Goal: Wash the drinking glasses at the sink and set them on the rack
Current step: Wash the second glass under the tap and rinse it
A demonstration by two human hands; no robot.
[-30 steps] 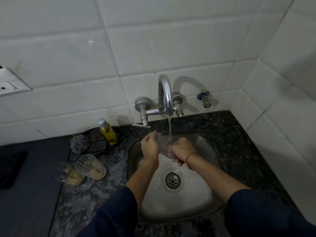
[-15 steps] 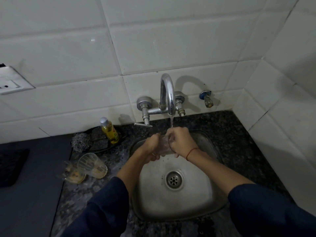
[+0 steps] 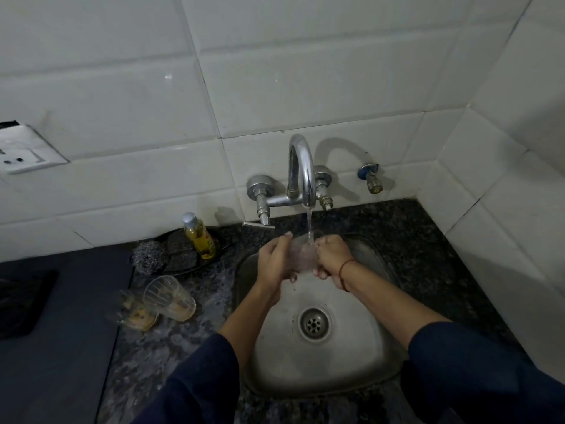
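A clear drinking glass is held between both hands over the steel sink, under water running from the chrome tap. My left hand grips its left side and my right hand grips its right side. The glass is mostly hidden by fingers and the stream. Two more glasses with yellowish residue stand on the dark granite counter to the left of the sink, a tall one and a shorter one.
A small bottle of yellow liquid, a steel scrubber and dark scouring pads sit on a black dish behind the glasses. A second wall tap is at right. White tiled walls close the back and right. No rack is in view.
Both hands stayed under the stream with the glass between them. They shifted around it; my right hand came off the top and now grips the right side.
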